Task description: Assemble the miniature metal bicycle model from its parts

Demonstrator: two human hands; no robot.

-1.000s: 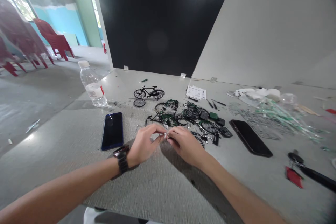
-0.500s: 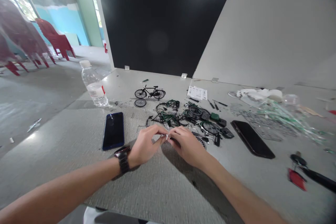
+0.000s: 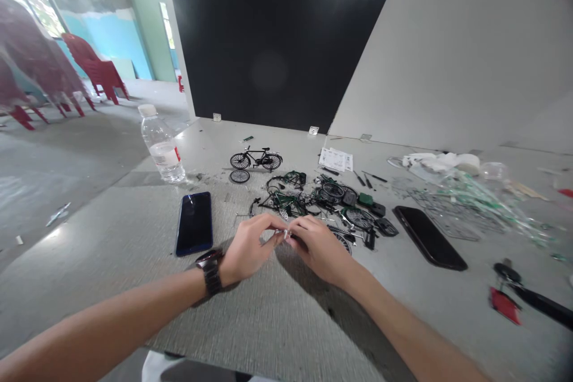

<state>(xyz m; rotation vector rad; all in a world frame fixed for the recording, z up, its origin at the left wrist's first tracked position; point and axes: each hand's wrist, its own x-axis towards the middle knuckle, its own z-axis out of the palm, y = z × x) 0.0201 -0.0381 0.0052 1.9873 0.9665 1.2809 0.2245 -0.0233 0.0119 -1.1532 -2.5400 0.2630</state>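
My left hand point(image 3: 251, 249), with a dark watch point(image 3: 209, 270) on its wrist, pinches a small silvery part point(image 3: 286, 233) between thumb and fingers. My right hand point(image 3: 320, 250) meets it fingertip to fingertip and pinches the same part, too small to name. Just beyond my hands lies a pile of dark green and black model bicycle parts point(image 3: 290, 198), partly hidden by my fingers. A spoked wheel point(image 3: 359, 218) is right of the pile. Farther back stands a black model bicycle point(image 3: 256, 159), with a loose wheel point(image 3: 239, 176) in front of it.
A blue-edged phone point(image 3: 194, 224) and a water bottle point(image 3: 163, 149) are on the left. On the right are a black phone point(image 3: 430, 239), keys with a red tag point(image 3: 505, 305) and clear plastic wrapping point(image 3: 487, 203). Small screwdrivers point(image 3: 367, 180) lie near printed sheets point(image 3: 335, 159).
Both hands keep nearly the same pose around the small silvery part. The view has shifted very slightly; nothing on the table has visibly moved.
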